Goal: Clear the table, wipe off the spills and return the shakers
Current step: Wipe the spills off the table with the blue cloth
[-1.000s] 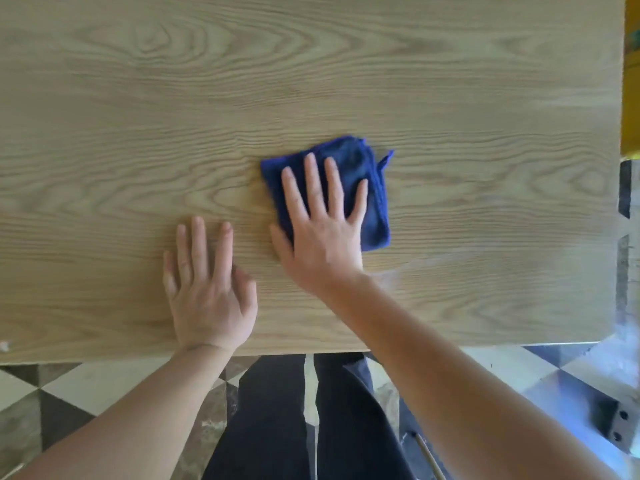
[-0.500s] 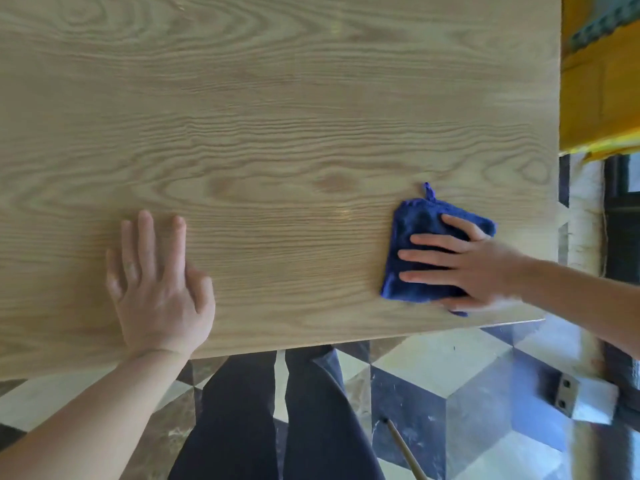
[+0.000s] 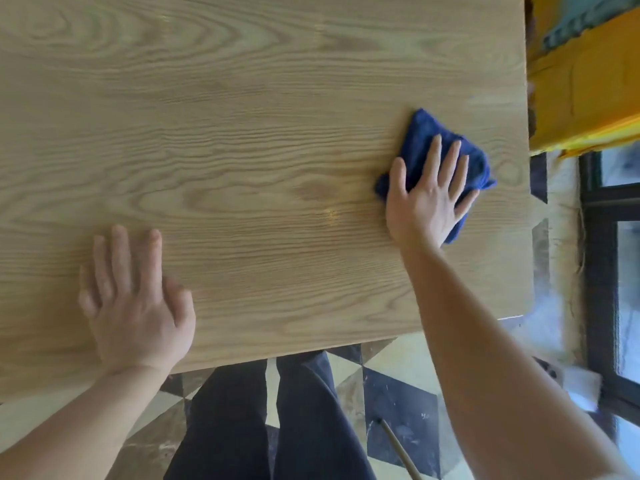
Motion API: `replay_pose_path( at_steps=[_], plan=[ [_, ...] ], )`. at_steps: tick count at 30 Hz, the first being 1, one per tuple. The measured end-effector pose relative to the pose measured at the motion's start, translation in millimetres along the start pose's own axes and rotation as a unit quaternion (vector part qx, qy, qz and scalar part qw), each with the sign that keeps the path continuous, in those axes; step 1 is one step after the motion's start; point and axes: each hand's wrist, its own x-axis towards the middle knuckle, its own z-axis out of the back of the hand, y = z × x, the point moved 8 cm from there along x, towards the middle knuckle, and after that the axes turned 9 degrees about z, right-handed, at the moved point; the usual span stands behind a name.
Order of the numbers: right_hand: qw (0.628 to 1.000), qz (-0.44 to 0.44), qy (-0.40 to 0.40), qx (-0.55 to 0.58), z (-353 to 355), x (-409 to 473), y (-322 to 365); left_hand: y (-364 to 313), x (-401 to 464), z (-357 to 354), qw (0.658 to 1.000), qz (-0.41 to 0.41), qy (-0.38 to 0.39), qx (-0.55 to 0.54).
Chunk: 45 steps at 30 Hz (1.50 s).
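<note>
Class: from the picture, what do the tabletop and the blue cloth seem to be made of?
Tabletop: wood or wood-look veneer, pale, matte to satin; wavy grain lines and oval knot figures show. Blue cloth: soft napped fabric, probably microfibre; it folds and bunches under the flat right hand.

The left hand (image 3: pixel 135 306) is laid flat, palm down, with the fingers close together and pointed away from the body and the thumb tucked alongside. Its bare forearm is angled in from the lower left. The right hand (image 3: pixel 427 199) is stretched further out and to the right, also palm down, with the fingers spread and the thumb held wide to the left. No grip is closed by either hand; both are pressed flat. The right forearm is extended diagonally from the lower right, bare to the elbow.
</note>
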Motion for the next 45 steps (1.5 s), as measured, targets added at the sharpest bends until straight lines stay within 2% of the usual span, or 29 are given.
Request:
replay_pose_path(
  at_steps=[4,6,7,9,11,13,15,16,17,18,19,22,24,26,28,34,39,45],
  plan=[
    [0.995,-0.103,0.005,0.012,-11,-106,-8,-1,0,1,1.0,0.001,0.002,0.007],
    [0.994,-0.104,0.028,0.015,-24,-157,20,0,1,1,1.0,0.0,0.007,0.01],
    [0.996,-0.073,0.044,0.007,-31,-181,40,0,1,1,1.0,-0.002,0.009,0.01],
    [0.995,0.033,0.09,-0.015,-45,-220,79,0,1,1,1.0,-0.004,0.007,0.012],
    [0.974,0.169,0.148,-0.035,-54,-239,97,1,0,1,1.0,-0.007,-0.001,0.014],
    [0.919,0.35,0.175,-0.049,-51,-224,98,1,1,2,1.0,-0.011,-0.016,0.009],
    [0.831,0.524,0.181,-0.055,-40,-183,86,1,0,2,1.0,-0.012,-0.022,0.015],
    [0.796,0.574,0.178,-0.067,-34,-151,76,1,0,1,1.0,-0.01,-0.021,0.017],
    [0.785,0.592,0.167,-0.081,-30,-110,66,1,1,1,1.0,-0.01,-0.018,0.018],
    [0.8,0.574,0.148,-0.091,-24,-65,58,1,2,0,1.0,-0.012,-0.015,0.017],
    [0.837,0.524,0.124,-0.097,-19,-20,51,1,2,0,1.0,-0.013,-0.013,0.019],
    [0.952,0.289,0.049,-0.085,-4,80,51,3,1,1,1.0,-0.008,-0.014,0.02],
    [0.986,0.156,0.022,-0.049,-8,103,73,3,2,0,1.0,-0.005,-0.015,0.017],
    [0.994,0.1,0.013,-0.028,-15,99,104,3,2,-1,1.0,-0.008,-0.013,0.015],
    [0.993,0.117,0.02,-0.016,-28,78,139,3,2,-1,1.0,-0.011,-0.012,0.013],
    [0.949,0.308,0.066,0.002,-58,-69,216,6,1,-4,1.0,-0.004,-0.009,0.023],
    [0.917,0.385,0.107,-0.01,-64,-137,192,5,-1,-2,1.0,-0.012,-0.022,0.013],
    [0.902,0.401,0.152,-0.051,-58,-190,149,8,-3,0,0.999,-0.032,0.002,-0.004]
  ],
)
